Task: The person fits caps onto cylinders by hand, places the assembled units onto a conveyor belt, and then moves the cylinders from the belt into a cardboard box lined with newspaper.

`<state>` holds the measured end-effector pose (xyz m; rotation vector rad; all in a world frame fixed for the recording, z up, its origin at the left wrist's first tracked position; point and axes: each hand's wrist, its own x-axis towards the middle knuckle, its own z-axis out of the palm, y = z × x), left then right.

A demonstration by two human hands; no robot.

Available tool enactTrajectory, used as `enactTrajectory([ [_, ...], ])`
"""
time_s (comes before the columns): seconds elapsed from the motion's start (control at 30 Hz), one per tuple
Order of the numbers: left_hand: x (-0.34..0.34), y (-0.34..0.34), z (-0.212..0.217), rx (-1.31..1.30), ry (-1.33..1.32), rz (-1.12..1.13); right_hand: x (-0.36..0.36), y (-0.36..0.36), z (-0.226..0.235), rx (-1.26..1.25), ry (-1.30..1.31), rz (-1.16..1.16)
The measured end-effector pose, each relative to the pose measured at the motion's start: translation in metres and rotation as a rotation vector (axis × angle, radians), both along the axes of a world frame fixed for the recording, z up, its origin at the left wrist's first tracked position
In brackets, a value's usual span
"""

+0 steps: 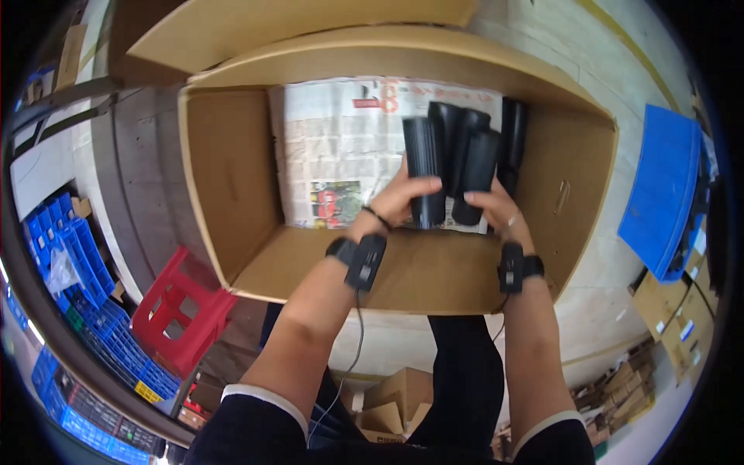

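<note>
Both my hands are inside a large open cardboard box [403, 271] lined with newspaper [325, 147]. My left hand [399, 195] is closed round a black ribbed cylinder [423, 155], its thumb across the front. To its right, my right hand [500, 205] grips a smooth black cylinder [480, 163] from the side, thumb at its lower end. Just beyond these two, more black cylinders [445, 124] stand or lean close together; whether my hidden fingers touch them I cannot tell. Along the box's right wall sits another dark cylinder [511, 132].
A raised cardboard flap [310, 23] rises at the far side. Left of the box stands a red plastic stool [186, 310], with blue crates [77, 256] beyond it. At the right is a blue panel-like thing [659, 186]. A smaller open carton [395, 399] lies near my legs.
</note>
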<state>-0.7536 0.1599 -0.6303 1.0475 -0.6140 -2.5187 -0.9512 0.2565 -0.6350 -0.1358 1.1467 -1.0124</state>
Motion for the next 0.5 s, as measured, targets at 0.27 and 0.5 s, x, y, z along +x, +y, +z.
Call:
enactTrajectory([
  [0.27,0.218,0.038,0.280,-0.256,-0.097,-0.029,0.178,-0.017,0.266,-0.282,0.043,0.386],
  [0.5,0.442,0.104,0.511,-0.450,-0.211,0.327,0.403,-0.059,0.481,-0.626,-0.046,0.770],
])
